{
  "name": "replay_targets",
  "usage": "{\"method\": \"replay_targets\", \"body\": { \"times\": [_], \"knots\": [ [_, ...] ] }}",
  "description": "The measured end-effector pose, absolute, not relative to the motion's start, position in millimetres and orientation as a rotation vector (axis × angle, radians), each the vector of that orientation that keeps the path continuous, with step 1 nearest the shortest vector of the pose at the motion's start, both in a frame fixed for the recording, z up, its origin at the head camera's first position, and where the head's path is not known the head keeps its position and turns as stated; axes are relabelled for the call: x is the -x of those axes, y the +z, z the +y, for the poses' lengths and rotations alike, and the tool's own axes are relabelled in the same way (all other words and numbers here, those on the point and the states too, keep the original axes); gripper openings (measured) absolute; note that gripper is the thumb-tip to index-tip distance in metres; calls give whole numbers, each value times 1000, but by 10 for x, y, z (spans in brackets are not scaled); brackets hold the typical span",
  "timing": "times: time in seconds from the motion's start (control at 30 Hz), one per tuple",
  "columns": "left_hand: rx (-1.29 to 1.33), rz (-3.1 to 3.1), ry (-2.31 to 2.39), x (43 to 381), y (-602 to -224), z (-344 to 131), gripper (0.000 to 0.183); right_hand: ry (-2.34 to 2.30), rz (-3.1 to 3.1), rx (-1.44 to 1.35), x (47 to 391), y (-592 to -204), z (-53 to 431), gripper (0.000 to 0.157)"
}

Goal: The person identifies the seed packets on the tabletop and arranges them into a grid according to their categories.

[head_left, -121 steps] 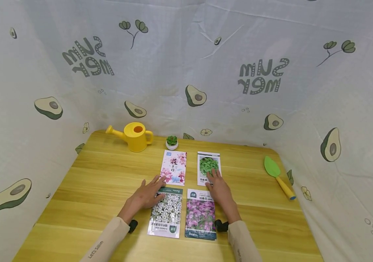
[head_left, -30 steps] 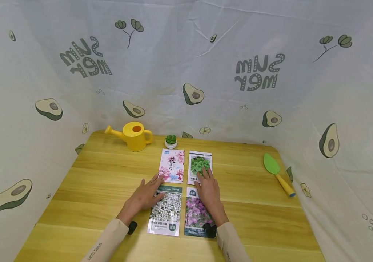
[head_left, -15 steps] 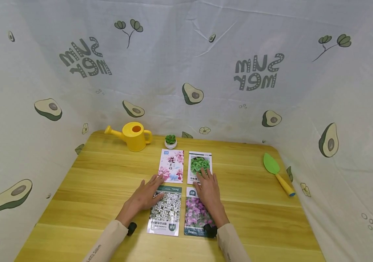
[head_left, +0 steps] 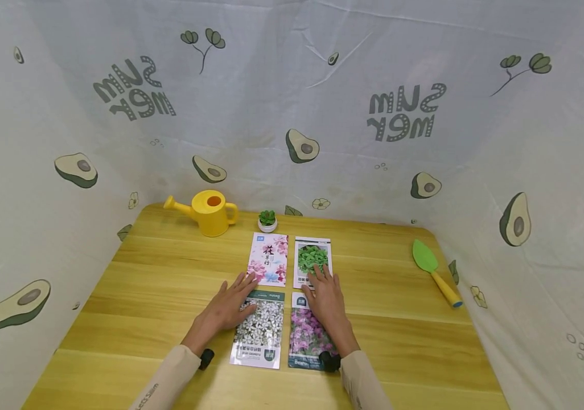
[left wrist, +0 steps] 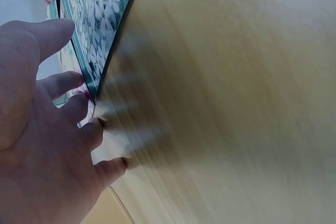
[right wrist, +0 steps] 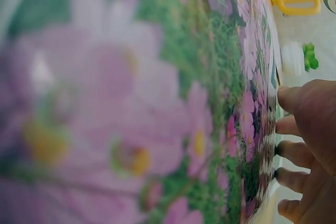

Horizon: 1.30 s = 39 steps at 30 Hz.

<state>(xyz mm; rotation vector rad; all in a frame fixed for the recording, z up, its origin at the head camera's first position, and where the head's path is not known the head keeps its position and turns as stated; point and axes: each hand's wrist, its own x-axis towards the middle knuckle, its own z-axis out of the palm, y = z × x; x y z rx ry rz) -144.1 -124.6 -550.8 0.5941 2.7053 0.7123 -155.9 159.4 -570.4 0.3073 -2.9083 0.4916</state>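
Observation:
Four seed packets lie in two rows. The pink-blossom packet (head_left: 271, 256) is behind the white-flower packet (head_left: 257, 336); the green-leaf packet (head_left: 312, 253) is behind the purple-flower packet (head_left: 303, 336). My left hand (head_left: 224, 307) has spread fingers at the pink-blossom packet's lower left corner, its thumb over the white-flower packet's edge. Extended fingers of my right hand (head_left: 327, 299) rest on the green-leaf packet's lower part, and that hand and wrist cover part of the purple-flower packet. In the right wrist view, purple flowers (right wrist: 199, 135) fill much of the frame.
A yellow watering can (head_left: 212, 215) and a small potted succulent (head_left: 267, 222) stand along the back of the wooden table (head_left: 394, 353). A trowel with green blade and yellow handle (head_left: 432, 267) lies at the right. A printed curtain (head_left: 251, 102) surrounds the table.
Since the oldest frame, my right hand has moved left with the green-leaf packet, narrowing the gap to the pink-blossom packet. My left hand stays in nearly the same place.

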Motion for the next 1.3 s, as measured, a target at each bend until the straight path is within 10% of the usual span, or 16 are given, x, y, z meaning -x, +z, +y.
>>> {"method": "replay_targets", "body": {
  "times": [1.3],
  "knots": [
    [-601, 2738, 910, 1231, -5452, -1183, 74, 605, -3047, -188, 1349, -5535, 1967, 60]
  ]
}}
